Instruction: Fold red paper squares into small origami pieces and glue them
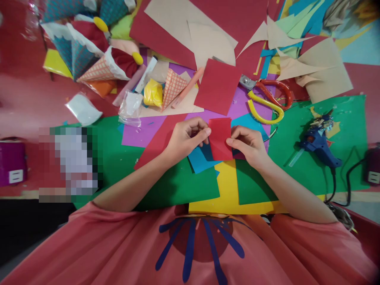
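Note:
A small red paper rectangle (220, 139) is held up between my two hands over the middle of the table. My left hand (192, 136) pinches its left edge near the top with thumb and curled fingers. On the right edge, the thumb of my right hand (247, 143) presses the front of the paper, with the other fingers curled beside it. A blue paper piece (199, 159) lies under the held paper. Just behind my hands rests a larger dark red sheet (218, 86), with red and yellow handled scissors (267, 99) to its right.
A blue glue gun (320, 146) with a cord lies on green sheets (347, 118) at the right. Paper cones (101, 69), a yellow clay packet (153, 93) and a white packet (83, 109) are at the left. Beige scraps (329, 73) lie at the back right.

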`<act>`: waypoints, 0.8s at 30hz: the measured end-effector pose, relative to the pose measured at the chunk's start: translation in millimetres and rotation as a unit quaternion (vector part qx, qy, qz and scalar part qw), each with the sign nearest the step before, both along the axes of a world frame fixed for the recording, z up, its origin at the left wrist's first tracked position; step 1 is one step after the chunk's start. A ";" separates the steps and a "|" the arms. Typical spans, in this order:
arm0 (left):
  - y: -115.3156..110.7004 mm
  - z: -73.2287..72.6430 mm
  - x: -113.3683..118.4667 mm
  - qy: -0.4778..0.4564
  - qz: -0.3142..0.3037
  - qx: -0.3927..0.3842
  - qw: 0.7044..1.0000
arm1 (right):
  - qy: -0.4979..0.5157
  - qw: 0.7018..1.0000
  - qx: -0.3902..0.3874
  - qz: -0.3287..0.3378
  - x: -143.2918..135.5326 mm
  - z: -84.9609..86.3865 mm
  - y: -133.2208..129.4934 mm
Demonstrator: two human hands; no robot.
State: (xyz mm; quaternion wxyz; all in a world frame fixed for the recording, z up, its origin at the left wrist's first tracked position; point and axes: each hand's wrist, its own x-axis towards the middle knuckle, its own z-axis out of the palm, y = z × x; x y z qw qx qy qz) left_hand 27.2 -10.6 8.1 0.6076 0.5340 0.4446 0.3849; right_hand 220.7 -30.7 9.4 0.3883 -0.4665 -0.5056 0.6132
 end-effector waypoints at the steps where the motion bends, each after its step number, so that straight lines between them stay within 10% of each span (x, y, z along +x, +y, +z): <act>1: 0.3 -0.2 0.2 -0.006 0.003 0.001 1.000 | -0.002 1.000 -0.001 0.003 -0.1 0.0 0.0; 24: -0.4 0.3 1.9 -0.016 0.039 0.047 0.998 | -0.031 0.998 -0.018 0.050 1.5 2.2 -0.1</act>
